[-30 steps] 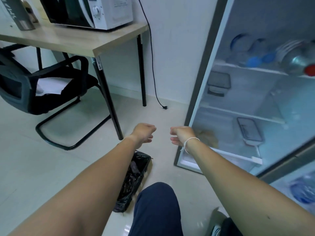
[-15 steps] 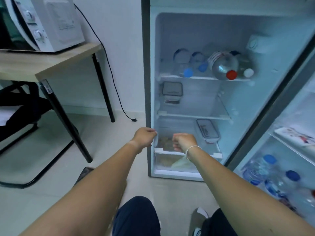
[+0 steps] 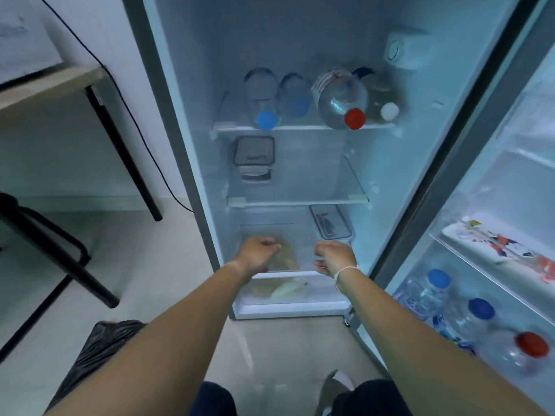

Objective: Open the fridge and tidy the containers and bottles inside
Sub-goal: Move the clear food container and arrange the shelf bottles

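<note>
The fridge (image 3: 186, 163) stands open, its door (image 3: 492, 205) swung to the right. Several bottles lie on their sides on the top shelf, among them a blue-capped bottle (image 3: 264, 106) and a big red-capped bottle (image 3: 342, 100). A square dark-rimmed container (image 3: 254, 151) sits on the middle shelf, and a flat lidded container (image 3: 329, 222) lies lower right. My left hand (image 3: 258, 255) and my right hand (image 3: 335, 258) hover in front of the bottom drawer (image 3: 294, 292), fingers loosely curled, holding nothing.
Door racks hold a flat printed packet (image 3: 495, 241) and several capped bottles (image 3: 468, 319). A wooden table (image 3: 51, 82) with black legs, a black chair (image 3: 45, 250) and a black bin bag (image 3: 96, 346) stand on the left. A power cable (image 3: 132, 121) hangs down the wall.
My view has swung right and closer, from the table and chair to facing the fridge interior. Both hands have come forward to the bottom drawer, still holding nothing.
</note>
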